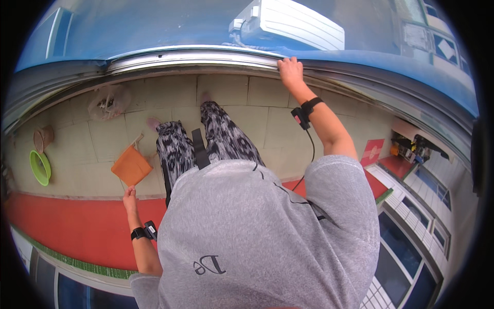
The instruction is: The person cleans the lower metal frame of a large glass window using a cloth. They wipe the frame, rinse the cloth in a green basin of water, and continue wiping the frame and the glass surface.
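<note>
My right hand reaches forward, its fingers curled over a silver metal window frame close to the frame's right end. My left hand is low at my left side, fingertips drawn together. In the view those fingertips meet the near corner of an orange square, which looks like the top of a small stool with pale legs. Whether the fingers hold it or only overlap it I cannot tell. Past the frame, outside, a white air-conditioner outdoor unit is visible.
On the tiled floor a clear plastic bag holds small items. A lime-green basin and a brown pot-like container stand far left. Red surfacing runs behind me. A red square and mixed items lie right.
</note>
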A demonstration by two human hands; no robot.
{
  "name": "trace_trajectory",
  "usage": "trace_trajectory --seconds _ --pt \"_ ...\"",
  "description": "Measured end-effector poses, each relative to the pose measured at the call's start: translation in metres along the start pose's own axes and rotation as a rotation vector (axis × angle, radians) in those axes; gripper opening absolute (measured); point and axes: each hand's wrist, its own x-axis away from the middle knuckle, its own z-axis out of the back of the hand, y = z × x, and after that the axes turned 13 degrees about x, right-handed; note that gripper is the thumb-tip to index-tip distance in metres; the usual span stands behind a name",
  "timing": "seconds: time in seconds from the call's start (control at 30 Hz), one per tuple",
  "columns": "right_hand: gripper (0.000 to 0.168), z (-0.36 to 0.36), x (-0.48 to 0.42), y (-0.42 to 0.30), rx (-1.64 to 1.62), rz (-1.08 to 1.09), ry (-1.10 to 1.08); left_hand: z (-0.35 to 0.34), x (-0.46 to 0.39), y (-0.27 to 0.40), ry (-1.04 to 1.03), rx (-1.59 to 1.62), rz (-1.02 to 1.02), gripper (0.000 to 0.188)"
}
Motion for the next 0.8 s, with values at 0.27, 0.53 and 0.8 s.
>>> trace_trajectory --seconds 0.27,0.53,0.8 --pt "0.026 0.109 0.068 -0.092 -2.000 -0.236 -0.328 -0.219 0.083 0.348 -0.794 0.179 -0.222 0.049" --pt "0.047 0.164 0.097 -0.087 -1.841 -0.148 0.095 -0.306 0.088 0.383 -1.022 0.528 -0.023 0.039" --pt "0.035 0.085 0.121 0.097 -1.572 -1.174 0.970 -0.255 0.058 0.371 -0.846 0.674 0.001 0.022"
